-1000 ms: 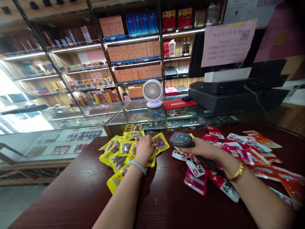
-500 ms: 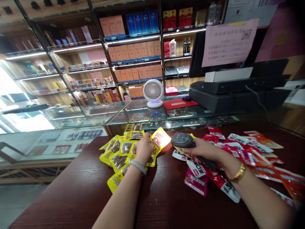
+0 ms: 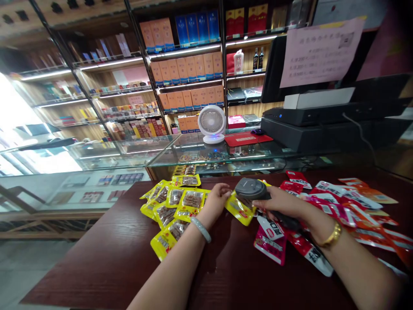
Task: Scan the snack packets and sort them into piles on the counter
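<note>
My left hand [image 3: 217, 200], with a pale bangle at the wrist, is closed with its fingertips at the upper left corner of a yellow snack packet [image 3: 241, 210]. That packet slants low in front of the scanner's head. My right hand [image 3: 277, 201] is wrapped round a dark grey barcode scanner [image 3: 251, 188], which points left. Left of my left hand lies a loose pile of yellow snack packets [image 3: 190, 201] with brown contents showing. Under and beside my right hand are a magenta packet [image 3: 270, 246] and a red and white packet [image 3: 311, 253].
More red and orange packets [image 3: 364, 215] spread over the right of the dark wooden counter [image 3: 106, 245]. Behind it, a glass display case [image 3: 180, 157] carries a small white fan [image 3: 212, 122] and a red mat [image 3: 247, 139]. A monitor [image 3: 274, 69] and black cash drawer [image 3: 300, 133] stand at right.
My left hand has moved right, and a yellow packet has gone from the pile's edge to beside the scanner. The bright scanner light on it is gone. The view has shifted slightly.
</note>
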